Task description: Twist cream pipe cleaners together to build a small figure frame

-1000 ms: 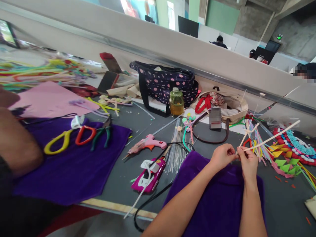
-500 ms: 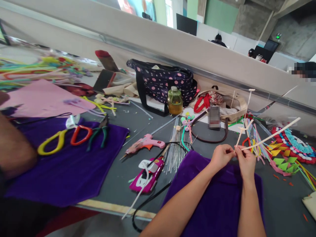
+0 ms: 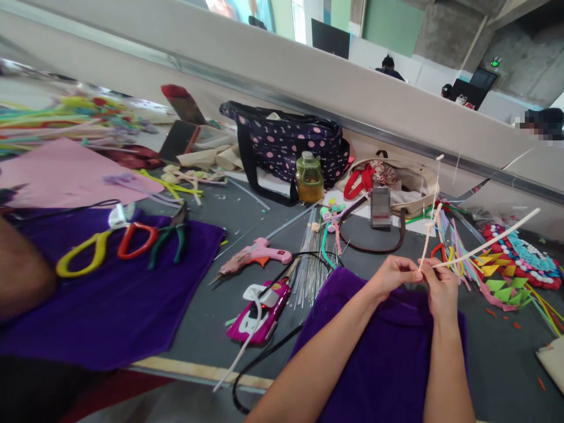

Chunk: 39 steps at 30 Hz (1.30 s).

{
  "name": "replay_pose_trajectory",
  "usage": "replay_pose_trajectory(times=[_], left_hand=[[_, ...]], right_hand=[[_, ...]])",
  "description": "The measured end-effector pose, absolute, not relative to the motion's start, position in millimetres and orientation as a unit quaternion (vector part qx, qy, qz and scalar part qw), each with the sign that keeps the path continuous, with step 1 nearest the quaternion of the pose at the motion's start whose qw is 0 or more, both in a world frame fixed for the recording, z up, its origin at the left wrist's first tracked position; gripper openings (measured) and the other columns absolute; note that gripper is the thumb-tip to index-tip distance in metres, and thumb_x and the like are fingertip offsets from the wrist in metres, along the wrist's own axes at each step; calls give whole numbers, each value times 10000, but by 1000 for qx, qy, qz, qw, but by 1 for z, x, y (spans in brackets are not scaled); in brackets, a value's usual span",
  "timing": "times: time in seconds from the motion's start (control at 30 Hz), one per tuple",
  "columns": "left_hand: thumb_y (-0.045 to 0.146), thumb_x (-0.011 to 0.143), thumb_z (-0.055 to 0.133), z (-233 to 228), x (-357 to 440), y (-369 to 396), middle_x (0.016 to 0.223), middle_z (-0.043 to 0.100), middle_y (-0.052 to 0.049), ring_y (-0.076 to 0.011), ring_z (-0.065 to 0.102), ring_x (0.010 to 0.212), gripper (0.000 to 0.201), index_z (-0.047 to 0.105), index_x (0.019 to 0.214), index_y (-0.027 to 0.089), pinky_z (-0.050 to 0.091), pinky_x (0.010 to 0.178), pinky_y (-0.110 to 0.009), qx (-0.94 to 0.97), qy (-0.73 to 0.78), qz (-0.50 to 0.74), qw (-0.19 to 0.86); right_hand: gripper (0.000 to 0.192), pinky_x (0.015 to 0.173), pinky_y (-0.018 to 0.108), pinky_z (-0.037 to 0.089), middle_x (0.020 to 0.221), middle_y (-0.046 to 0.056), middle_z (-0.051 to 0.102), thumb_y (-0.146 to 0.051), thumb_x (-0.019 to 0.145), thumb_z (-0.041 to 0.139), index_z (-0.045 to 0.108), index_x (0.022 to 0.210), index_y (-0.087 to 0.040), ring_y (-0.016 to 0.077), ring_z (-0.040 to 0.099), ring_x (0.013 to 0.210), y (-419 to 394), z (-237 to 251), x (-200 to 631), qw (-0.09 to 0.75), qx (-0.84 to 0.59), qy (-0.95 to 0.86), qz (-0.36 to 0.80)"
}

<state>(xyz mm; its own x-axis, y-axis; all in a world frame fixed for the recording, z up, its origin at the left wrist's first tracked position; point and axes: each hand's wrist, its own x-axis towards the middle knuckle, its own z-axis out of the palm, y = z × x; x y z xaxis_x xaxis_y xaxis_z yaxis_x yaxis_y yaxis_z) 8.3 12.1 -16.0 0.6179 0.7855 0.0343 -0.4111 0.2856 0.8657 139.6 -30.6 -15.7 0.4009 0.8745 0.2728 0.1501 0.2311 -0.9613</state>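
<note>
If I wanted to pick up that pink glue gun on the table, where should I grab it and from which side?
Probably by the handle of the pink glue gun, the orange-triggered stub pointing toward the near edge. It lies flat on the grey table, nozzle to the left, so come from above with fingers across the handle. Its black cord trails from the right end, so lift gently.

other person's arm (image 3: 20, 282) cut off at left edge; card (image 3: 381, 207) by the beige bag (image 3: 414, 185) blurred, unreadable; pipe-cleaner pinch point hidden by fingers (image 3: 408, 275)
</note>
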Motion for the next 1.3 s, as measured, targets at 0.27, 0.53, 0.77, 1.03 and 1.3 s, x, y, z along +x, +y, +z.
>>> replay_pose_trajectory(times=[0.27, 0.53, 0.77, 1.03, 1.3], left_hand=[[432, 556, 807, -15, 0, 16, 622, 642, -34, -100, 551, 583, 371, 684, 670, 101, 431, 641, -233, 477, 173, 326, 798], [508, 630, 740, -21, -10, 32, 729, 649, -51, -95, 560, 612, 444, 677, 798, 102, 423, 627, -221, 451, 235, 372, 777], [415, 587, 792, -19, 0, 28, 692, 627, -19, -80, 524, 555, 410, 682, 834, 107, 393, 567, -218, 431, 251, 453, 739], [367, 530, 820, -18, 4, 25, 584, 605, -11, -77, 483, 530, 323, 658, 608, 99, 379, 560, -222, 392, 291, 510, 708], [385, 540, 814, -16, -3, 28, 626, 630, -34, -94, 510, 558, 328, 687, 633, 97, 401, 564, -229, 400, 277, 490, 724]], right_hand=[[222, 480, 232, 418, 678, 14, 639, -371, 698, 723, 687, 781, -169, 124, 529, 544, -35, -12, 136, 640, -540, -441, 325], [243, 423, 216, 295, 509, -39, 512, -385, 714, 698, 674, 778, -152, 83, 406, 444, -30, -13, 138, 651, -543, -436, 302], [292, 427, 227, 316, 524, -19, 537, -438, 734, 646, 693, 802, -157, 111, 424, 471, -33, -13, 131, 545, -588, -519, 295], [267, 466, 228, 317, 567, -27, 535, -427, 765, 636, 660, 795, -163, 108, 413, 488, -30, -14, 127, 534, -585, -513, 331], [311, 437, 223, 308, 539, -28, 531, -474, 779, 606, 619, 699, -174, 106, 413, 464, -30, -17, 127, 530, -607, -499, 320]])
